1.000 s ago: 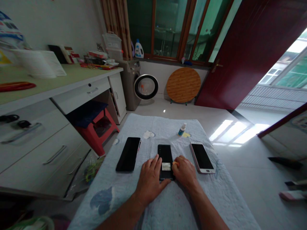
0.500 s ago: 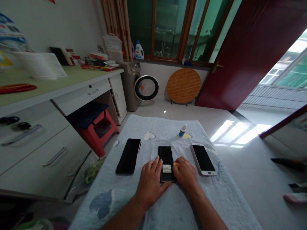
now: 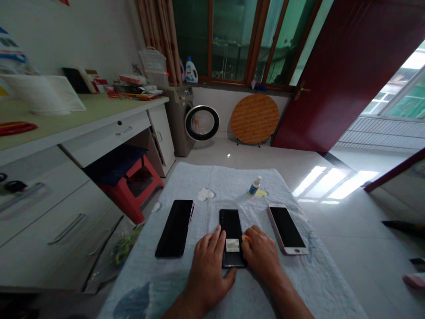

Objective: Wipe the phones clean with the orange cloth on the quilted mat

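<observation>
From the head view, here we are over the cloth-covered desk (image 3: 229, 179), and the middle phone (image 3: 230, 221) lies flat at the centre of it, right between the 2 hands. It's black, with a pale label (image 3: 232, 245) on its lower half. The left hand (image 3: 207, 270) is open, palm down, its fingers stretched out and their tips resting on the phone's left edge, thumb out by the near end. Over to the right hand (image 3: 262, 252): fingers curled, pinching a small orange piece (image 3: 246, 238) against the phone's right edge! Most of that piece is hidden in the grip, so I can't tell its shape.

Now the flanks, and there are 2 more phones. The big phone (image 3: 175, 228), black, lies dark side up, left of the left hand and well apart from it. The white phone (image 3: 289, 228) sits near the right hand, tilted on the cloth, screen dark. Beyond them, a small bottle (image 3: 254, 186) with a white cap stands next to a yellow patch. Further off, there's a red stool (image 3: 124, 199), and a washer (image 3: 177, 119) with its round door swung out.
</observation>
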`<action>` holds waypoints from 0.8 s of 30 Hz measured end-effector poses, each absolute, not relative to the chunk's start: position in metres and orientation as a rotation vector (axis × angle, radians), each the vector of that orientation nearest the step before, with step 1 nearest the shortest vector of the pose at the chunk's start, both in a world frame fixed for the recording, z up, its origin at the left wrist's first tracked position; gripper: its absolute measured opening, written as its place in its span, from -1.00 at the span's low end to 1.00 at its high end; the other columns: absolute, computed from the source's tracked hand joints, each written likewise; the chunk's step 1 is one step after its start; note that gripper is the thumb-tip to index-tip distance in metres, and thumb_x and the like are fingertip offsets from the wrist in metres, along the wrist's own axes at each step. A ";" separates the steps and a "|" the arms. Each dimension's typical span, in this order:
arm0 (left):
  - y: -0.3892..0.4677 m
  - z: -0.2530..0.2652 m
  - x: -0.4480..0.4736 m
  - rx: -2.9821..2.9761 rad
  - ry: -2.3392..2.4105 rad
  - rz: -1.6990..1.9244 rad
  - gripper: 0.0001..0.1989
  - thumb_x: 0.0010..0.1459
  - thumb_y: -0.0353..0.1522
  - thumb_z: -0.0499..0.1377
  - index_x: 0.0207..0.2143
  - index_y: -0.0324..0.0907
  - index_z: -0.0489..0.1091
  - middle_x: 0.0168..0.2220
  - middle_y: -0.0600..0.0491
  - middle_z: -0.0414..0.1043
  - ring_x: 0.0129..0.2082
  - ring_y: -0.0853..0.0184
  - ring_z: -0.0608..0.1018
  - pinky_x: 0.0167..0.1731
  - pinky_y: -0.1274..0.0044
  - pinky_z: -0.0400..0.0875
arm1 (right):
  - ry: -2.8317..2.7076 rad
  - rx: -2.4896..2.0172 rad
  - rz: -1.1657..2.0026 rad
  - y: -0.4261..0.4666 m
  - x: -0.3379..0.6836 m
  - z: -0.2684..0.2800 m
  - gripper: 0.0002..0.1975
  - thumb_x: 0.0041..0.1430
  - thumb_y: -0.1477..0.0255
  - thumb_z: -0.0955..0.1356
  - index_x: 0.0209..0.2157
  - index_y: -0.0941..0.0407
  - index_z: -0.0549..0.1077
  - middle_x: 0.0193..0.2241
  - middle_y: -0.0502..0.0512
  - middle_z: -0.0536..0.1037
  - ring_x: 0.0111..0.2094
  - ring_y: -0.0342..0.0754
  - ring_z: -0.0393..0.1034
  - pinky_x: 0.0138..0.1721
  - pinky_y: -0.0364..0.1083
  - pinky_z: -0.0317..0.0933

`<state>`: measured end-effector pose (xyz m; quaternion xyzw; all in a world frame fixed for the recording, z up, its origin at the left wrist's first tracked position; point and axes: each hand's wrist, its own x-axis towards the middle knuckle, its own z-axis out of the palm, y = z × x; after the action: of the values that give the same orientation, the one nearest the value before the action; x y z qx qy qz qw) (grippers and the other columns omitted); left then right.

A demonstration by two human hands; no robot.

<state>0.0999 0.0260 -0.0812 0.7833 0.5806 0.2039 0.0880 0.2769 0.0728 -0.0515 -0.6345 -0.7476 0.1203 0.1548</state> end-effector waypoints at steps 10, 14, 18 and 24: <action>0.032 -0.077 0.103 2.260 1.737 0.616 -0.22 -0.05 -0.29 0.23 0.25 -0.23 0.14 0.30 -0.08 0.09 0.17 0.02 0.24 0.15 0.21 0.15 | -2.136 -1.816 0.382 0.079 0.280 -0.052 -0.81 0.21 0.49 0.23 -0.47 0.11 0.38 -0.44 -0.01 0.41 -0.42 -0.16 0.29 -0.39 -0.13 -0.10; 0.031 -0.076 0.102 2.250 1.738 0.610 -0.22 -0.05 -0.29 0.23 0.25 -0.24 0.14 0.30 -0.09 0.10 0.16 0.03 0.24 0.15 0.21 0.15 | -2.135 -1.835 0.395 0.079 0.279 -0.052 -0.81 0.20 0.49 0.22 -0.46 0.12 0.39 -0.43 0.00 0.42 -0.42 -0.17 0.29 -0.40 -0.13 -0.09; 0.030 -0.078 0.102 2.261 1.732 0.595 -0.23 -0.03 -0.30 0.20 0.26 -0.23 0.11 0.32 -0.07 0.06 0.18 0.04 0.22 0.16 0.22 0.12 | -2.136 -1.828 0.399 0.078 0.277 -0.051 -0.82 0.20 0.49 0.22 -0.46 0.12 0.38 -0.43 0.00 0.41 -0.41 -0.16 0.30 -0.38 -0.14 -0.07; 0.041 -0.079 0.100 2.241 1.761 0.578 -0.21 -0.05 -0.30 0.22 0.26 -0.22 0.12 0.32 -0.08 0.06 0.18 0.02 0.22 0.16 0.22 0.13 | -2.152 -1.826 0.411 0.093 0.274 -0.049 -0.83 0.18 0.51 0.22 -0.48 0.12 0.36 -0.45 -0.01 0.40 -0.43 -0.16 0.29 -0.39 -0.13 -0.08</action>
<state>0.1002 0.0412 -0.0788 0.7653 0.6015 0.1974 0.1163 0.2738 0.0933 -0.0494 -0.6335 -0.7467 0.1424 0.1442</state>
